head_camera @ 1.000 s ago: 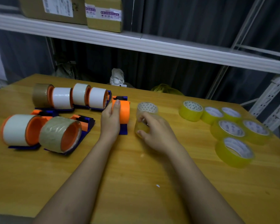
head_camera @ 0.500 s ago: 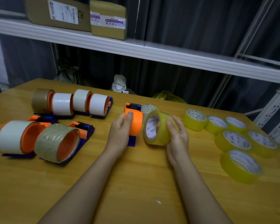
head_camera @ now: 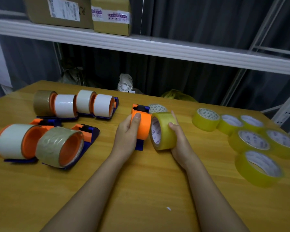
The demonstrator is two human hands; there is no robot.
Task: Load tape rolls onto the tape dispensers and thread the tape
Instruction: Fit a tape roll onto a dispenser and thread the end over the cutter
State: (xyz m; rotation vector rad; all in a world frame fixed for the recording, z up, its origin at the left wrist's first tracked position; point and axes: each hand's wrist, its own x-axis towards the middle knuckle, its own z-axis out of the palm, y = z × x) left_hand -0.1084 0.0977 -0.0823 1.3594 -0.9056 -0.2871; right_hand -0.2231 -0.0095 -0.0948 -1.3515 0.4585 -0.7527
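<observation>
- Six loaded dispensers (head_camera: 60, 146) left of left hand (head_camera: 126, 136); six yellow spare rolls (head_camera: 251, 139) right of right hand (head_camera: 179, 139).
- Left fingers wrap the empty orange-and-blue dispenser (head_camera: 141, 126).
- Right fingers grip a translucent yellow tape roll (head_camera: 164, 131) on edge, touching it.

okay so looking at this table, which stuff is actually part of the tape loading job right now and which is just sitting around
In use:
- empty orange dispenser, held by the left hand
- yellow tape roll, held beside it by the right hand
- spare yellow rolls on the right, waiting

Lying about:
- six loaded dispensers on the left, done
- cardboard boxes on the shelf
- white bundle behind the table
</observation>
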